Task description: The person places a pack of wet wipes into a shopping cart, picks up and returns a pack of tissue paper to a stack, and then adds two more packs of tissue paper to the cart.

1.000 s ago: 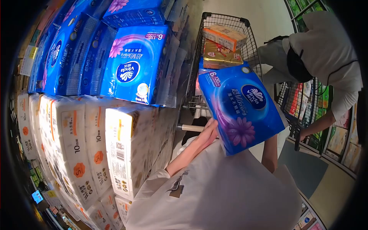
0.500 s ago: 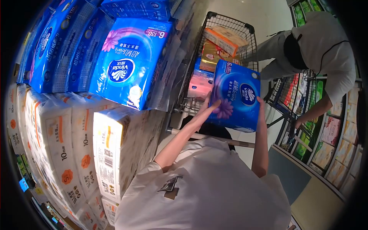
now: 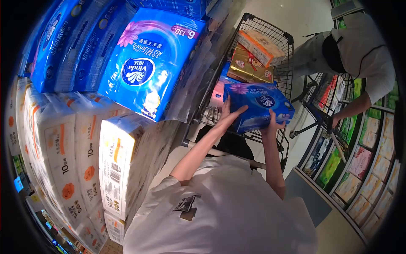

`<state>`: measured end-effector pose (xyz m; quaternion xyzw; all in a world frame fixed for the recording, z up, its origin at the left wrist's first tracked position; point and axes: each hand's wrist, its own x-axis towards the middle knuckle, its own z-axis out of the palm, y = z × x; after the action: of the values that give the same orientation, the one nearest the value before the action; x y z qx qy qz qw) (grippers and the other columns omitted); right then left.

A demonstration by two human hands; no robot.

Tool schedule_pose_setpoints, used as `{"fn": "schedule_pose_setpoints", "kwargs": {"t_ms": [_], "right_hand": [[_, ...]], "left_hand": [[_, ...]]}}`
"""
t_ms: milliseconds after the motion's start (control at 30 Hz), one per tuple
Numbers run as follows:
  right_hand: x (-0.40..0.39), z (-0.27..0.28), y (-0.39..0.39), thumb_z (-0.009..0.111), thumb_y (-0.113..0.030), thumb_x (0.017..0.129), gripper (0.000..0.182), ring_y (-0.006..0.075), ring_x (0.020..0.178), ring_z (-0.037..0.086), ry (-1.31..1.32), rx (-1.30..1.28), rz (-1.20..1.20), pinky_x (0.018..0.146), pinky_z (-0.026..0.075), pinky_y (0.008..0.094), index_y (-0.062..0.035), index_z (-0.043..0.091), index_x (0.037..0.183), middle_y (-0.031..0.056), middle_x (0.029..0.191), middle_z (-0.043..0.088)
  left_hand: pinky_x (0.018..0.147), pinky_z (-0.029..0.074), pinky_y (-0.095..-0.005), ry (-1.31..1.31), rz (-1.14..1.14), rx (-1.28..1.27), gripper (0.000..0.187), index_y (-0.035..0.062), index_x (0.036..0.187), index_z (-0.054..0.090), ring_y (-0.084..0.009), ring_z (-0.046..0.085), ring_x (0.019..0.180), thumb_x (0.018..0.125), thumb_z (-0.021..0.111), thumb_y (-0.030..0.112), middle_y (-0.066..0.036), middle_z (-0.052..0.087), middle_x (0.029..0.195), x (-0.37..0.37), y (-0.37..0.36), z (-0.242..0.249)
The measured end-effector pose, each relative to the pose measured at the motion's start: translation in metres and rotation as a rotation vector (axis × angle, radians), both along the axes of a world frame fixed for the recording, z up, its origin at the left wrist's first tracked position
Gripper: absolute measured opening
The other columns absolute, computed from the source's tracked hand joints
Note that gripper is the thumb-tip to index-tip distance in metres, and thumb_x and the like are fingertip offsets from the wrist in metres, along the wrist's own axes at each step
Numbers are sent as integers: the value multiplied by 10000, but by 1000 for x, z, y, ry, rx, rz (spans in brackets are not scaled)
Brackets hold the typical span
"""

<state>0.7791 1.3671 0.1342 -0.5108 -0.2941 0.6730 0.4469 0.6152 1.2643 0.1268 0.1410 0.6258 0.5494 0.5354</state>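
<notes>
A tall stack of white, orange-marked plastic-wrapped packs (image 3: 114, 165) stood at the left, with glossy blue plastic-wrapped packs (image 3: 144, 63) beyond. A black wire shopping cart (image 3: 289, 39) stood to their right. Over its near part, the hands held a boxy blue plastic pack with a purple flower (image 3: 262, 103); farther in lay a shiny gold rectangular pack (image 3: 250, 67). The left hand (image 3: 229, 114), thumb spread from fingers, gripped its near left corner; the right hand (image 3: 272, 125) pressed its near side, some fingers hidden.
</notes>
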Motion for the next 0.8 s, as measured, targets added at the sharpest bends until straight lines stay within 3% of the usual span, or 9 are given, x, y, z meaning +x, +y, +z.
{"fn": "schedule_pose_setpoints", "kwargs": {"t_ms": [100, 133, 233, 267, 333, 433, 500, 633, 800], "right_hand": [[-4, 21, -33, 799, -203, 791, 1128, 277, 1314, 372, -68, -236, -76, 1032, 378, 579, -232, -114, 1452, 137, 1454, 276], [-3, 16, -38, 790, -193, 799, 1103, 273, 1312, 373, -76, -219, -40, 1025, 379, 585, -242, -97, 1454, 133, 1452, 282], [7, -12, -46, 762, -118, 806, 1072, 245, 1295, 381, -95, -159, -20, 996, 412, 532, -274, -80, 1452, 117, 1422, 322], [8, -25, -46, 744, -84, 806, 1047, 245, 1281, 396, -127, -117, 49, 978, 425, 511, -270, -60, 1451, 115, 1405, 340], [4, -17, -45, 689, -2, 811, 971, 246, 1221, 465, -201, -175, 177, 881, 485, 416, -260, 7, 1452, 118, 1389, 371], [3, -28, -37, 681, -28, 843, 922, 282, 1244, 460, -103, -221, 209, 1028, 420, 512, -246, 23, 1452, 118, 1412, 361], [6, -29, -28, 699, -103, 858, 826, 274, 1125, 586, -218, -199, 468, 933, 503, 433, -184, 135, 1455, 119, 1328, 472], [-5, -20, -17, 704, -251, 881, 721, 249, 1045, 652, -319, -271, 824, 876, 530, 389, -109, 291, 1455, 99, 1236, 594], [-5, -54, -21, 667, -310, 915, 482, 204, 1008, 652, -511, -21, 953, 835, 545, 364, -75, 523, 1310, 85, 1236, 607]], "left_hand": [[1175, 201, -433, -191, -28, -30, 1169, 60, 1559, 45, -319, 41, 1497, 733, 742, 505, -231, 67, 1596, -5, 1, -21], [1081, 350, -363, -137, -37, -76, 973, 85, 1567, 80, -254, 391, 1351, 841, 643, 406, -180, 357, 1497, -5, 4, -29], [1043, 391, -339, -289, -13, -72, 901, 66, 1556, 151, -233, 471, 1276, 859, 622, 389, -182, 438, 1425, -21, 17, -63], [960, 455, -321, -254, 25, -48, 818, 45, 1525, 230, -199, 552, 1151, 864, 596, 359, -162, 540, 1282, -24, 17, -23], [962, 458, -326, -219, -61, -18, 810, 39, 1519, 244, -202, 547, 1166, 858, 591, 354, -173, 525, 1308, -39, 30, -19], [1045, 406, -353, 47, -107, -44, 876, 38, 1531, 236, -268, 494, 1294, 821, 590, 411, -219, 383, 1501, -56, 55, -67], [1094, 342, -352, 159, -108, -11, 926, -24, 1511, 244, -307, 469, 1324, 814, 576, 486, -226, 316, 1543, -69, 61, -82], [1119, 333, -409, 474, -172, -267, 833, 35, 1477, 367, -351, 397, 1372, 839, 580, 526, -228, 391, 1493, -73, 47, -91], [1115, 346, -406, 584, -257, -143, 789, 60, 1470, 391, -344, 422, 1357, 847, 616, 489, -223, 412, 1480, -71, 5, -110]]}}
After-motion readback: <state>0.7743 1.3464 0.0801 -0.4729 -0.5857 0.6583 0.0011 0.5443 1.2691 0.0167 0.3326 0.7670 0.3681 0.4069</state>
